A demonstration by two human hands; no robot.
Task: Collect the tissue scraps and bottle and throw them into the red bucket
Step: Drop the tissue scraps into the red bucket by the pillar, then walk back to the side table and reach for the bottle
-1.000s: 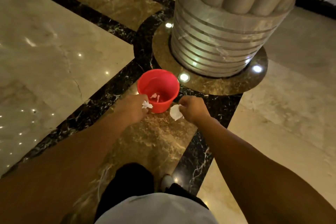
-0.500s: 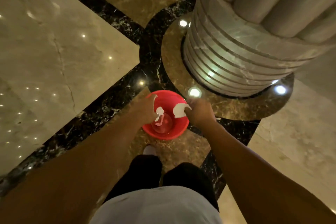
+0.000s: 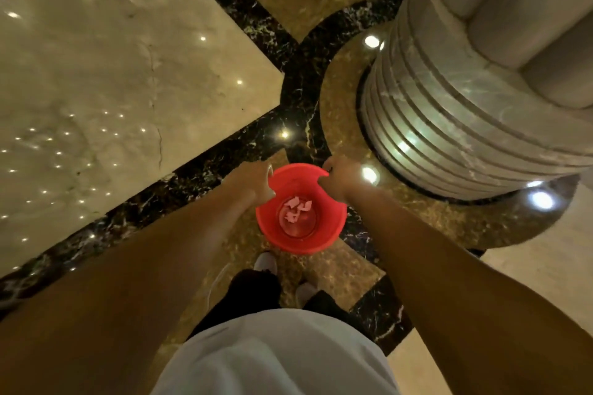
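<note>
The red bucket (image 3: 330,228) stands on the floor just in front of my feet. Several white tissue scraps (image 3: 296,208) lie at its bottom, on a round clear shape that may be the bottle; I cannot tell. My left hand (image 3: 255,184) hangs over the bucket's left rim with fingers loosely apart and nothing in it. My right hand (image 3: 340,179) is over the far right rim, fingers curled in, with no tissue showing in it. Whether either hand touches the rim is unclear.
A big ribbed marble column (image 3: 465,112) rises close behind and to the right of the bucket. The polished marble floor (image 3: 112,90) has black inlaid bands and small floor lights (image 3: 369,174). My white shoes (image 3: 265,261) stand right behind the bucket.
Both hands held white tissue pieces over the bucket earlier; now the pieces lie inside it and the hands hold none. The view has moved closer and looks straight down into the bucket.
</note>
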